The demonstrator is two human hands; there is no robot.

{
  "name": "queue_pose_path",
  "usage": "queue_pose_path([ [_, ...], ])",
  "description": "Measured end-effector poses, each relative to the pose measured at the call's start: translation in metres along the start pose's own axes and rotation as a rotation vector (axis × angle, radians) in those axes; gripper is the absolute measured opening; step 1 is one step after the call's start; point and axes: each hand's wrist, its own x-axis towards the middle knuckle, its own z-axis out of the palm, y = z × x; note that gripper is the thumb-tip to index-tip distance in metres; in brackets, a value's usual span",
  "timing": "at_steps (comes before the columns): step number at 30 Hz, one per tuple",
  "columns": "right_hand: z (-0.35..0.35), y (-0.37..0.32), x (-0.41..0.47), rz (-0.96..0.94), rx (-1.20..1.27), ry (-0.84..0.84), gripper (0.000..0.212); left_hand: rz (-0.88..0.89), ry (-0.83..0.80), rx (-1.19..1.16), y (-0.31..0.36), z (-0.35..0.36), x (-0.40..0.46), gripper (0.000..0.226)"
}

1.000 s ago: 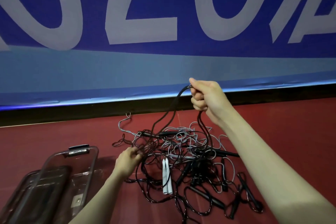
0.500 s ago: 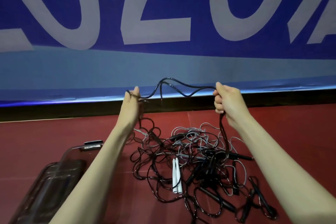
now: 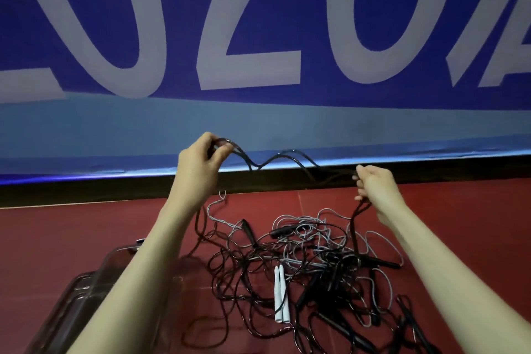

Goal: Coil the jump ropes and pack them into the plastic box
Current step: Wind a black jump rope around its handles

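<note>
A black jump rope [image 3: 275, 159] is held raised above the red floor [image 3: 71, 233], its slack span sagging in waves between the two hands. The left hand [image 3: 198, 162] pinches one end of that span between thumb and fingertips, a grip clenched on the cord; the right hand [image 3: 373, 184] curls its fingers round the other end, from which strands drop into the tangled pile of ropes [image 3: 310, 267] directly below. To do this step well, the cord should probably be drawn free of the tangle steadily, hand over hand, and wound into even loops without snagging neighbouring cords. Counted: two white handles [image 3: 280, 299] lying side by side, several black handles, and black and grey cords too intertwined to number. One plastic box [image 3: 86, 293] stands at lower left, partly hidden behind the left forearm.
</note>
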Motion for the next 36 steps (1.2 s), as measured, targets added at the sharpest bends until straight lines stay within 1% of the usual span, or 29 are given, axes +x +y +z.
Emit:
queue_pose_path([
  [2, -0.004, -0.001, -0.001, -0.006, 0.089, 0.01, 0.036, -0.072, 0.038, 0.009, -0.032, 0.003, -0.004, 0.013],
  [3, -0.005, -0.001, -0.002, -0.008, 0.125, -0.021, 0.04, -0.112, 0.027, 0.013, -0.054, 0.007, -0.011, 0.013],
  [4, -0.007, -0.002, -0.002, -0.008, 0.154, -0.057, 0.042, -0.153, -0.02, 0.026, -0.075, 0.01, -0.022, 0.014],
  [6, -0.007, -0.005, -0.005, -0.005, 0.161, -0.099, 0.044, -0.246, -0.194, 0.075, -0.121, 0.021, -0.055, 0.017],
  [8, -0.002, -0.006, -0.007, -0.027, 0.114, -0.138, 0.044, -0.341, -0.374, 0.148, -0.158, 0.031, -0.091, 0.019],
  [9, 0.001, -0.008, -0.009, -0.053, 0.082, -0.169, 0.042, -0.364, -0.444, 0.177, -0.168, 0.036, -0.103, 0.017],
  [11, 0.01, -0.01, -0.013, -0.122, -0.002, -0.242, 0.036, -0.356, -0.55, 0.229, -0.174, 0.042, -0.113, 0.016],
  [13, 0.019, -0.014, -0.017, -0.175, -0.071, -0.323, 0.032, -0.357, -0.609, 0.262, -0.167, 0.045, -0.104, 0.016],
  [14, 0.022, -0.017, -0.019, -0.183, -0.085, -0.374, 0.03, -0.364, -0.634, 0.258, -0.162, 0.047, -0.097, 0.02],
  [17, 0.026, -0.025, -0.023, -0.16, -0.036, -0.509, 0.023, -0.379, -0.645, 0.278, -0.138, 0.048, -0.078, 0.054],
  [19, 0.027, -0.03, -0.026, -0.181, -0.051, -0.506, 0.022, -0.317, -0.637, 0.336, -0.115, 0.047, -0.066, 0.065],
  [20, 0.027, -0.031, -0.027, -0.199, -0.065, -0.48, 0.023, -0.27, -0.618, 0.288, -0.102, 0.047, -0.061, 0.066],
  [21, 0.027, -0.034, -0.028, -0.216, -0.078, -0.449, 0.024, -0.25, -0.583, 0.155, -0.088, 0.047, -0.055, 0.065],
  [23, 0.027, -0.036, -0.03, -0.249, -0.104, -0.4, 0.025, -0.281, -0.522, -0.169, -0.058, 0.047, -0.046, 0.058],
  [24, 0.027, -0.036, -0.03, -0.259, -0.113, -0.394, 0.025, -0.284, -0.513, -0.294, -0.043, 0.047, -0.043, 0.052],
  [25, 0.028, -0.036, -0.032, -0.264, -0.11, -0.397, 0.025, -0.269, -0.522, -0.366, -0.03, 0.048, -0.042, 0.045],
  [27, 0.029, -0.035, -0.032, -0.268, -0.068, -0.409, 0.024, -0.209, -0.598, -0.381, -0.009, 0.055, -0.042, 0.034],
  [29, 0.032, -0.035, -0.032, -0.269, -0.006, -0.42, 0.023, -0.172, -0.68, -0.315, 0.0, 0.066, -0.043, 0.028],
  [31, 0.033, -0.032, -0.029, -0.282, 0.03, -0.41, 0.024, -0.141, -0.711, -0.242, -0.001, 0.079, -0.046, 0.02],
  [32, 0.034, -0.03, -0.027, -0.29, 0.033, -0.392, 0.024, -0.156, -0.708, -0.233, 0.0, 0.082, -0.047, 0.018],
  [34, 0.033, -0.024, -0.023, -0.305, 0.02, -0.352, 0.025, -0.236, -0.669, -0.299, -0.001, 0.086, -0.048, 0.024],
  [36, 0.032, -0.017, -0.019, -0.308, 0.037, -0.333, 0.026, -0.273, -0.65, -0.344, 0.001, 0.089, -0.047, 0.029],
])
